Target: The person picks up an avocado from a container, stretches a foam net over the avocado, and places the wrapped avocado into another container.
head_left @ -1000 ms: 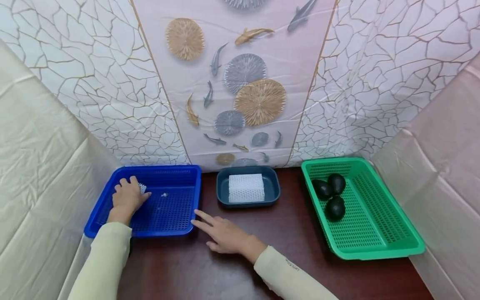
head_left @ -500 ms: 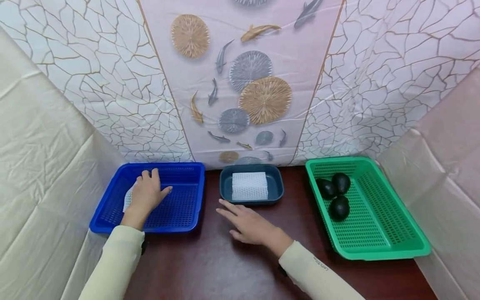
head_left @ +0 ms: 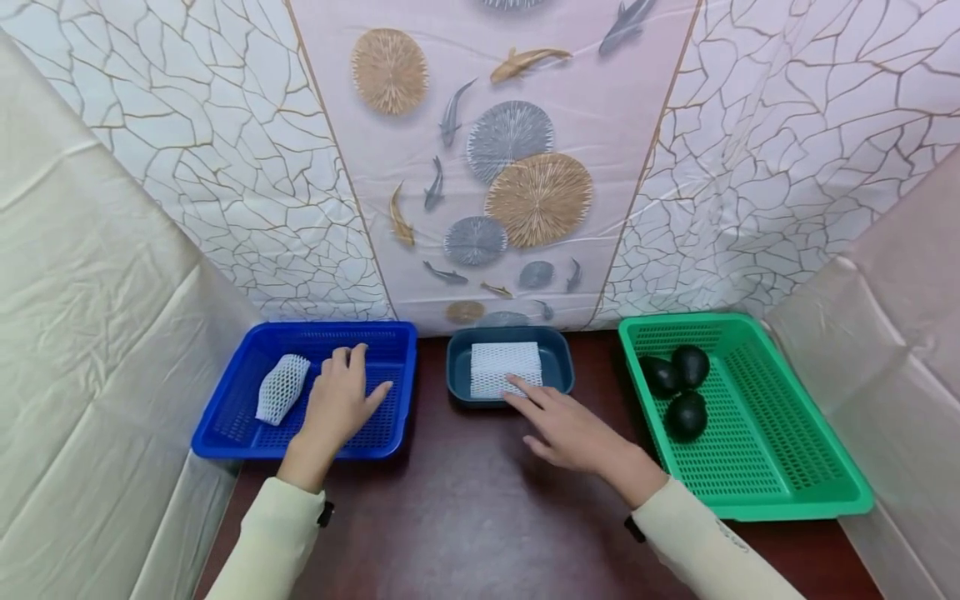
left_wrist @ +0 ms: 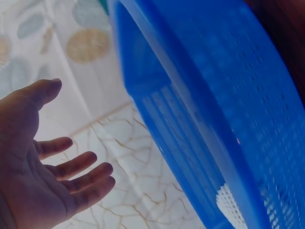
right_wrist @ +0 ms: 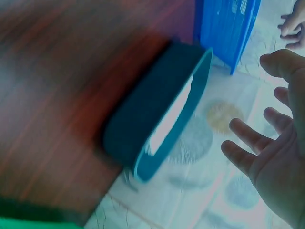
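Note:
My left hand (head_left: 339,400) hovers over the blue basket (head_left: 247,446), fingers loosely extended and holding nothing. To its left a white foam net sleeve (head_left: 283,387) lies in that basket, bulging in the middle; what fills it cannot be made out. My right hand (head_left: 573,433) is above the table by the front of the dark teal tray (head_left: 455,379), fingers extended and grasping nothing. Flat white foam net sleeves (head_left: 504,357) lie in the tray, partly behind those fingertips. In the left wrist view the left palm (left_wrist: 33,186) appears beside the basket, apart from it.
On the right a green basket (head_left: 795,508) holds three dark avocados (head_left: 686,417) grouped at its left side. Dark reddish-brown table (head_left: 450,517) lies in front of the containers. Patterned cloth (head_left: 540,200) rises behind, with pale cloth at both sides.
My left hand has left the bulging foam net sleeve in the blue basket and moved right. My right hand has moved right from the blue basket's edge to the teal tray.

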Action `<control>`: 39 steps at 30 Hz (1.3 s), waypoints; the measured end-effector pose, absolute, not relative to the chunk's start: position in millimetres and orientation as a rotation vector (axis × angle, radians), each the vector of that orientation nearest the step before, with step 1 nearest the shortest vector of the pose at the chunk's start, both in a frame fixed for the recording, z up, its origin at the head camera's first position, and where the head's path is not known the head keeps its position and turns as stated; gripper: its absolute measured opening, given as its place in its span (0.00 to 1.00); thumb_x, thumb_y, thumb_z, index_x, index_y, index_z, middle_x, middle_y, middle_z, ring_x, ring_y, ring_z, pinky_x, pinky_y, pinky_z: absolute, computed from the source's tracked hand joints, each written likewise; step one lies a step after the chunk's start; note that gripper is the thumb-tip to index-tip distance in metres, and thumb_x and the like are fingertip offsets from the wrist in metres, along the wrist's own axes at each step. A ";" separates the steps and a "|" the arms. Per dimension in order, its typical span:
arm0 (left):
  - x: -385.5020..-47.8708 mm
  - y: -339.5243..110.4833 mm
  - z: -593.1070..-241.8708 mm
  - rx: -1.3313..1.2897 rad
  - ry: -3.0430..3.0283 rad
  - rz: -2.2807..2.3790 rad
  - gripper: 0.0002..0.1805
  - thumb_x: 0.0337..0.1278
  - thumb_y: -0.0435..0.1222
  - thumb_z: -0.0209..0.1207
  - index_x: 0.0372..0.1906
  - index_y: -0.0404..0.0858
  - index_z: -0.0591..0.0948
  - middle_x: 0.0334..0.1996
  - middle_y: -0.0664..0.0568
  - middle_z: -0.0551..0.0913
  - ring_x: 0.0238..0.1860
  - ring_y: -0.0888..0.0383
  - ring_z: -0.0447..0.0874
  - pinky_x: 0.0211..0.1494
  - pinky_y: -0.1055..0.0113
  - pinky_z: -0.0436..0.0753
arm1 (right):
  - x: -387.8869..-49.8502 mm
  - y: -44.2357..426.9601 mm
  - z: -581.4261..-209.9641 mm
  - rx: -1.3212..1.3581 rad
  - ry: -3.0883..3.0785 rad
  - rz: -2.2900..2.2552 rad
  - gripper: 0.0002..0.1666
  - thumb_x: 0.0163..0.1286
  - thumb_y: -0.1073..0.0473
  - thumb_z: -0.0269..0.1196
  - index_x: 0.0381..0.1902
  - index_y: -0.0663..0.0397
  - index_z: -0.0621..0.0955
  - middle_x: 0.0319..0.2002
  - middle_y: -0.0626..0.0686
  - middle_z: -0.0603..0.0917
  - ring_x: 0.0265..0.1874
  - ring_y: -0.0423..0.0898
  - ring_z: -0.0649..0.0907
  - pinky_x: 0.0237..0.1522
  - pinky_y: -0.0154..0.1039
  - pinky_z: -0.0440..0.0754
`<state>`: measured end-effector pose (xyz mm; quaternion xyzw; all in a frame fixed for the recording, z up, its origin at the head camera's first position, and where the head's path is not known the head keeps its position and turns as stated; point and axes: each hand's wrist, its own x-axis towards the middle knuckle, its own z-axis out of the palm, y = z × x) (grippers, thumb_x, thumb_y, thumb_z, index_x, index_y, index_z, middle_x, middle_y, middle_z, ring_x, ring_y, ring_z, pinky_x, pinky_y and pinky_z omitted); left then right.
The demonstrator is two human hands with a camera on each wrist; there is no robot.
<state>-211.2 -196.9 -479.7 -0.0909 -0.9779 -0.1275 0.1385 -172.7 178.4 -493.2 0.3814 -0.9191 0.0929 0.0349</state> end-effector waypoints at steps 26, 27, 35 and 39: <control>-168.2 -92.4 -509.7 -0.653 -2.695 -0.344 0.35 0.64 0.52 0.66 0.67 0.35 0.75 0.62 0.39 0.78 0.62 0.41 0.79 0.58 0.46 0.83 | -159.0 287.0 -467.7 0.943 -2.887 0.315 0.46 0.68 0.57 0.71 0.79 0.54 0.65 0.81 0.59 0.60 0.72 0.60 0.72 0.66 0.62 0.75; -167.9 -90.7 -512.4 -0.665 -2.694 -0.334 0.35 0.65 0.52 0.66 0.67 0.35 0.75 0.62 0.39 0.78 0.63 0.42 0.79 0.58 0.46 0.83 | -159.5 290.9 -467.4 0.933 -2.886 0.321 0.45 0.67 0.58 0.71 0.79 0.54 0.65 0.80 0.59 0.60 0.72 0.61 0.72 0.66 0.63 0.75; -170.0 -82.8 -531.1 -0.724 -2.732 -0.298 0.34 0.67 0.52 0.64 0.68 0.35 0.75 0.64 0.41 0.78 0.64 0.44 0.78 0.61 0.48 0.82 | -164.5 322.6 -467.8 0.879 -2.840 0.340 0.44 0.65 0.62 0.72 0.76 0.60 0.67 0.77 0.66 0.64 0.67 0.67 0.73 0.57 0.63 0.80; -174.7 -79.8 -539.8 -0.740 -2.754 -0.247 0.33 0.68 0.52 0.63 0.69 0.36 0.75 0.65 0.42 0.78 0.65 0.44 0.78 0.63 0.48 0.81 | -169.2 340.2 -470.5 0.835 -2.840 0.393 0.43 0.64 0.64 0.72 0.74 0.63 0.67 0.75 0.68 0.64 0.65 0.70 0.72 0.57 0.67 0.76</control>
